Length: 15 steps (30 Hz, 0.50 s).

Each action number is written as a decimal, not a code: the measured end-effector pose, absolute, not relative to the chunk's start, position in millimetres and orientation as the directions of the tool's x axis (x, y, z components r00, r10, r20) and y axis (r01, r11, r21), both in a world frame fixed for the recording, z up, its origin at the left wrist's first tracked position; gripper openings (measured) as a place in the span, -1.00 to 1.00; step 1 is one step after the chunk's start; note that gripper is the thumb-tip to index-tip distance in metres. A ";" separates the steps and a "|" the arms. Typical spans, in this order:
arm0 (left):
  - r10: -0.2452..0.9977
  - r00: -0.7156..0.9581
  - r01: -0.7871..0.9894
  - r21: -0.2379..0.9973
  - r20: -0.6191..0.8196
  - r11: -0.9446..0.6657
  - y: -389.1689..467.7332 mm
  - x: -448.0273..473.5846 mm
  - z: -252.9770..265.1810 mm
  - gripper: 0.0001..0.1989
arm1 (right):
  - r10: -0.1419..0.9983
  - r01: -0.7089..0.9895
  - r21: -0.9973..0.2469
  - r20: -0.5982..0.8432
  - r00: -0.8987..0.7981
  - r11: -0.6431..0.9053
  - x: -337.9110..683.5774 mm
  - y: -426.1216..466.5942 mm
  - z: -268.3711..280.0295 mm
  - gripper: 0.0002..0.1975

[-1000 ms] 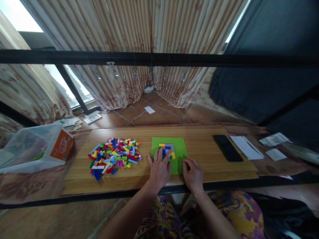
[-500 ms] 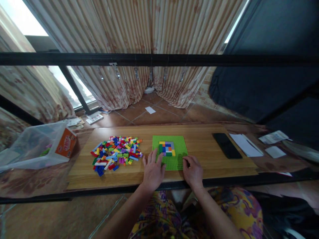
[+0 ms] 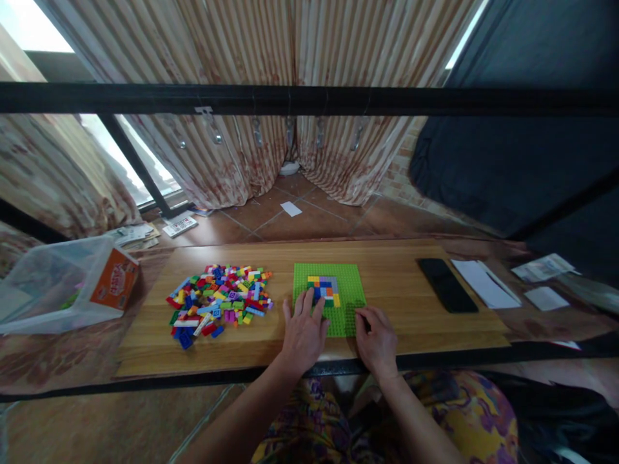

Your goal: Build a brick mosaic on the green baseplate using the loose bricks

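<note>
The left hand [image 3: 304, 334] lies flat, fingers spread, on the green baseplate [image 3: 349, 283] beside the small brick patch [image 3: 324, 289]. The right hand [image 3: 376, 340], loosely curled and holding nothing, rests at the plate's near right corner. The loose bricks [image 3: 218, 303] lie left.

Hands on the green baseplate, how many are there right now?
2. The left hand lies flat on the green baseplate's near left part, fingers reaching the small patch of bricks. The right hand rests curled at its near right corner.
</note>
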<state>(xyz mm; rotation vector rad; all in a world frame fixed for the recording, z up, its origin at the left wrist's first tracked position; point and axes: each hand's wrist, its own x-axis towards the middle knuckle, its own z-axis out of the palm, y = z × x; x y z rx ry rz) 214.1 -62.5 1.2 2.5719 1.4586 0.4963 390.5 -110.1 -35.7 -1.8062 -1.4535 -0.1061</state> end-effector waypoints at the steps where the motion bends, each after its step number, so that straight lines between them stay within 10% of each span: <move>1: 0.857 0.473 0.805 0.294 0.204 -0.515 -62.5 214.4 1.5 -0.56 | 0.786 0.856 -0.517 0.519 0.336 -0.025 390.5 -110.3 -35.7 -0.77; 15: 0.867 0.455 0.786 0.366 0.204 -0.498 -63.3 215.3 -0.6 -0.58 | 0.787 0.869 -0.494 0.528 0.320 -0.022 391.9 -110.7 -38.7 -0.75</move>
